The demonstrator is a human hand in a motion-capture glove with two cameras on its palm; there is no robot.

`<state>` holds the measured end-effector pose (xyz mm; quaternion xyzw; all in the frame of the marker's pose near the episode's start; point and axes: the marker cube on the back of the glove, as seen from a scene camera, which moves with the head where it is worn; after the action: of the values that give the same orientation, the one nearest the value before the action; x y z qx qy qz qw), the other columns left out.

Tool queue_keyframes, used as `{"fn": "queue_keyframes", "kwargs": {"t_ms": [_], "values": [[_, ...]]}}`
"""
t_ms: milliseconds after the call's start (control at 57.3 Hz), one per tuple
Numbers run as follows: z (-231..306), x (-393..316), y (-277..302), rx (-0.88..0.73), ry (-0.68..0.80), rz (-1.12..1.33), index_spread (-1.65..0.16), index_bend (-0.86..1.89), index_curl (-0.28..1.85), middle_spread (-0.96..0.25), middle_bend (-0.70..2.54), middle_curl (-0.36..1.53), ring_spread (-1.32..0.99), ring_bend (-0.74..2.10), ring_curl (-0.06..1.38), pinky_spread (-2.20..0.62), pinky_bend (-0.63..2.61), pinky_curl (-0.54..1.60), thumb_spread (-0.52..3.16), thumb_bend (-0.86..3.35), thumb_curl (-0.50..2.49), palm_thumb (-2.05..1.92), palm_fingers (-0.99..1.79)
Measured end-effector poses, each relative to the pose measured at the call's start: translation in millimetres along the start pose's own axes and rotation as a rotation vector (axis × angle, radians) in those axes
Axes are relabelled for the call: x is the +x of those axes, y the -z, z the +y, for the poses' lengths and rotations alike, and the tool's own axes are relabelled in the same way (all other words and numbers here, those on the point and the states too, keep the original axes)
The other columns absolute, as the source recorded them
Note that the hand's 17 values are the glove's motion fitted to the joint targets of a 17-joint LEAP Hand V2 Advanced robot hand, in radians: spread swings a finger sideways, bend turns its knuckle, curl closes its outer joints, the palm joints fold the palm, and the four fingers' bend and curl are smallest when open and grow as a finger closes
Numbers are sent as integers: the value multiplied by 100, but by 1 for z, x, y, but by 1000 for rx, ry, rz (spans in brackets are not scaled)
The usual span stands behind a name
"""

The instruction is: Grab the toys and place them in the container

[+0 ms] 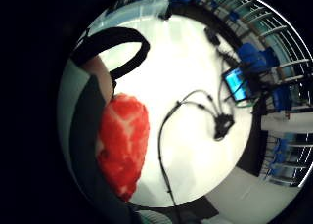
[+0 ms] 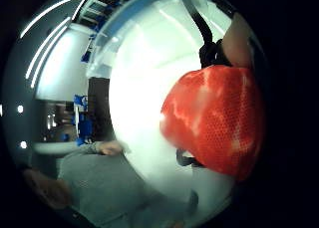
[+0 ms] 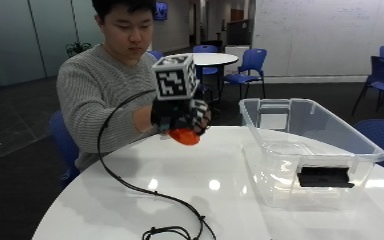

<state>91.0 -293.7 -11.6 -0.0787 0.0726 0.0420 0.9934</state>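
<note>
Outside view: gloved right hand point(image 3: 179, 116) raised above the white table point(image 3: 198, 190), fingers curled round a red toy point(image 3: 184, 136) that shows below the palm, clear of the tabletop. Clear plastic container point(image 3: 312, 145) standing on the table to the side of the hand away from the person's body, open top upward, rim about level with the toy; no other toys visible inside it or on the table. Gap between toy and near container wall: apart, not touching, with bare table beneath. Judged step: carrying the toy across to the container; coming move calls for travel sideways toward the container, over its near rim, then release above the open top. Little finger side palm view: red toy point(image 1: 123, 145), marbled with white, lying against the palm at the hand's edge, its long axis running along the palm; white table point(image 1: 186, 87) well beyond it. Container not visible here. Thumb side palm view: red toy point(image 2: 214, 119) filling much of the picture, mesh-like surface, close against the palm, a bare fingertip point(image 2: 238, 41) just beside it; table point(image 2: 144, 78) behind. Grip state: clamped on the toy.
</note>
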Motion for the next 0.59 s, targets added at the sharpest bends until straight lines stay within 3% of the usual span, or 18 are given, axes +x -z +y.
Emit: {"fn": "queue_keyframes", "kwargs": {"t_ms": [105,279,367,471,594], "values": [[2,-18,33,46,58,22,-44,40,47,-33,76,63,-54,102,50,-37,81,40,100,14,74,68,83],[-29,-39,37,38,92,4,-43,47,57,-32,80,70,-56,105,55,-40,82,42,87,13,85,68,79],[-75,-77,39,67,129,-50,-43,49,61,-32,82,73,-57,105,58,-40,84,43,82,12,89,68,77],[-145,-112,39,125,66,-78,-44,47,65,-32,82,76,-58,107,60,-40,88,45,78,11,94,67,72],[-213,-133,22,104,27,60,-44,44,70,-32,83,79,-59,108,63,-40,92,47,76,10,99,67,66]]}}
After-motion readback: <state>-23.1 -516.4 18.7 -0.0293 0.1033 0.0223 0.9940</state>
